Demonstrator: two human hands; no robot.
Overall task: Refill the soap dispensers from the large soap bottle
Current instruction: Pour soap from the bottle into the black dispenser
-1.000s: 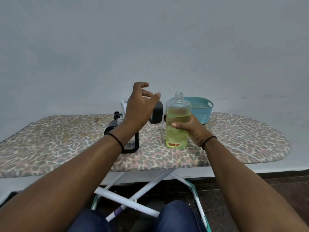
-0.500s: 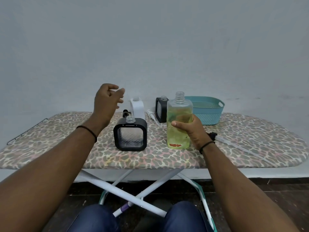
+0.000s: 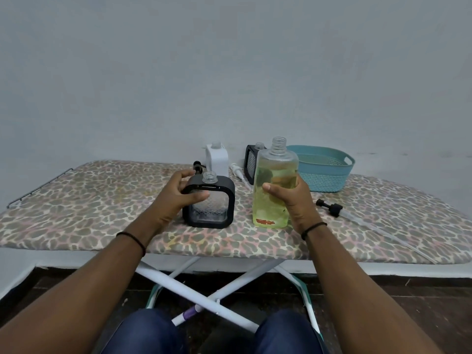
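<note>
1. The left hand [image 3: 178, 194] grips the upper left corner of the near black soap dispenser [image 3: 209, 201], thumb on the front face and fingers curled behind it. The dispenser stands upright on the ironing board [image 3: 89, 200], and its clear neck is open, with no pump in it.
2. The right hand [image 3: 290, 198] is wrapped around the middle of the large soap bottle [image 3: 274, 185], which stands just to the right of this dispenser. The bottle has no cap and is filled with yellow soap to well above the middle.
3. The step in hand seems to be the pour into the near dispenser. To do it well, keep the left hand firm so the dispenser does not tip on the soft cover.
4. Lift the bottle, bring its mouth close above the narrow neck, and tilt slowly. The bottle is nearly full, so the soap may come out early and run down the side.
5. Look through the clear front window to follow the level, and stop before the neck.
6. The white dispenser [image 3: 217, 159] and a second black dispenser [image 3: 251, 162] wait behind, also open. A black pump [image 3: 332, 208] lies to the right, near the teal basket [image 3: 324, 169].
</note>
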